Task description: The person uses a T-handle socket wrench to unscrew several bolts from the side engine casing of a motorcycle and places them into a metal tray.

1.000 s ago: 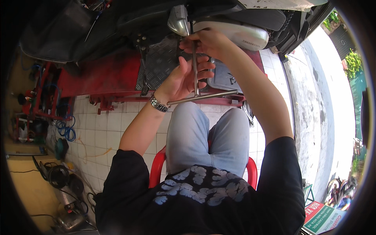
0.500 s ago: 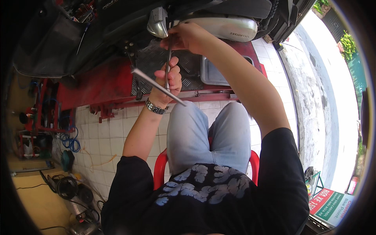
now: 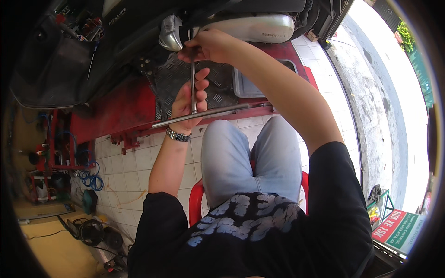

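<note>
A steel T-handle wrench (image 3: 193,85) runs from the side of a motorbike (image 3: 134,32) back toward me. Its long crossbar (image 3: 218,110) lies crosswise over the base of my left palm, tilted slightly up to the right. My left hand (image 3: 189,99), palm up with a metal watch at the wrist, curls loosely about the shaft. Farther up, my right hand (image 3: 208,46) has its fingers closed round the shaft's far part, beside a silver-and-clear lamp-like piece (image 3: 171,34). The wrench's far tip is hidden by the fingers and the bike.
Under the bike is a red lift platform (image 3: 116,109) with a black tread mat (image 3: 164,85). A grey tray (image 3: 250,85) rests on it behind my right forearm. Blue hose (image 3: 90,178) lies on the tiled floor at left. I sit on a red chair (image 3: 196,199).
The wrench's crossbar has turned from slanting down to the right to nearly level. My left fingers are a little more unfolded. My right hand stays by the bike.
</note>
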A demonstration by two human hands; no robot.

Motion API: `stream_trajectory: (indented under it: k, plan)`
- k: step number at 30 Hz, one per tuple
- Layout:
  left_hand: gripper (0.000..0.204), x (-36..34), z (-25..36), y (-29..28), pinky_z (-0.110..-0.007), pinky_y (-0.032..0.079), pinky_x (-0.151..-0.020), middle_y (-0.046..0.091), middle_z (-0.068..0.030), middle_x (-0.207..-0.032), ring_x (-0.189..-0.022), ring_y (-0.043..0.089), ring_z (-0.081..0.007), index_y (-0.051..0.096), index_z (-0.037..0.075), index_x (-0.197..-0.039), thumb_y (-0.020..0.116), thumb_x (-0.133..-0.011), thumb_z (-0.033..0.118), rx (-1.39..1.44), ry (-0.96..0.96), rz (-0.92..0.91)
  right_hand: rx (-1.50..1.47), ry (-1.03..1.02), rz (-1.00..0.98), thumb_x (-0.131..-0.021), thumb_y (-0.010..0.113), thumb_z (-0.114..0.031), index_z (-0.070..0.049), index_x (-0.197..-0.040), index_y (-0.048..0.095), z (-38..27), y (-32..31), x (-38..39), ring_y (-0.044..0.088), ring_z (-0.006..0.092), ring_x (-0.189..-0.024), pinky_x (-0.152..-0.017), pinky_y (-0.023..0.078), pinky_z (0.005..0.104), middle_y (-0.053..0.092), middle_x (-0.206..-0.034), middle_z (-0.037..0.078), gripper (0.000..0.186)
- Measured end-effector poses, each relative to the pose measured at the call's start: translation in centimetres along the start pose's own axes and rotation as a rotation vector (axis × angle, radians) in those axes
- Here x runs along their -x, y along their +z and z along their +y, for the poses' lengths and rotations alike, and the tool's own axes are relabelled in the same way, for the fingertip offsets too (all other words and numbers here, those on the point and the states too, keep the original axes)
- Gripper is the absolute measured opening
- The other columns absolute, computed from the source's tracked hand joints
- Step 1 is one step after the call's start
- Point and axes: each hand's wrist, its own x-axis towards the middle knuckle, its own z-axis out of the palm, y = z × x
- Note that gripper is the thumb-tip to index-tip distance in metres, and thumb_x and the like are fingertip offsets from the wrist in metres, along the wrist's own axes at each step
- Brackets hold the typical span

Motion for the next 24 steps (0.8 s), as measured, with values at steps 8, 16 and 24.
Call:
stream_trajectory:
  k: [8, 16, 24]
  plan:
    - [0.048, -0.8, -0.2, 0.2, -0.017, 0.049, -0.053, 0.068, -0.0069, -0.095, -0.062, 0.057, -0.0102, 0.052, 0.0, -0.115, 0.072, -0.084, 0.032, -0.26, 0.06, 0.154, 0.441, -0.06, 0.309, -0.087, 0.067, -0.004, 0.013, -0.088, 0.063, -0.3, 1.6, 1.7, 0.073, 0.0301, -0.075, -0.069, 0.064, 0.0363, 0.069, -0.085, 0.021, 0.017]
    - [0.084, -0.5, 0.1, 1.7, -0.018, 0.054, -0.058, 0.031, -0.018, -0.155, -0.114, 0.063, -0.0205, 0.003, 0.006, -0.154, 0.062, -0.095, 0.01, 0.008, -0.014, 0.118, 0.263, -0.065, 0.278, -0.086, 0.066, 0.0, 0.013, -0.096, 0.063, -0.1, 0.4, 1.2, 0.072, 0.0289, -0.073, -0.07, 0.064, 0.0365, 0.07, -0.086, 0.021, 0.016]
    - [0.045, -0.9, -0.9, -1.3, -0.029, 0.058, -0.07, 0.071, -0.005, -0.095, -0.081, 0.07, -0.0152, 0.054, 0.004, -0.118, 0.078, -0.081, 0.012, 0.218, 0.03, -0.032, -0.065, -0.016, 0.161, -0.09, 0.057, 0.001, 0.014, -0.099, 0.061, 0.1, 0.8, 0.8, 0.073, 0.0323, -0.077, -0.072, 0.063, 0.0397, 0.069, -0.087, 0.022, 0.016]
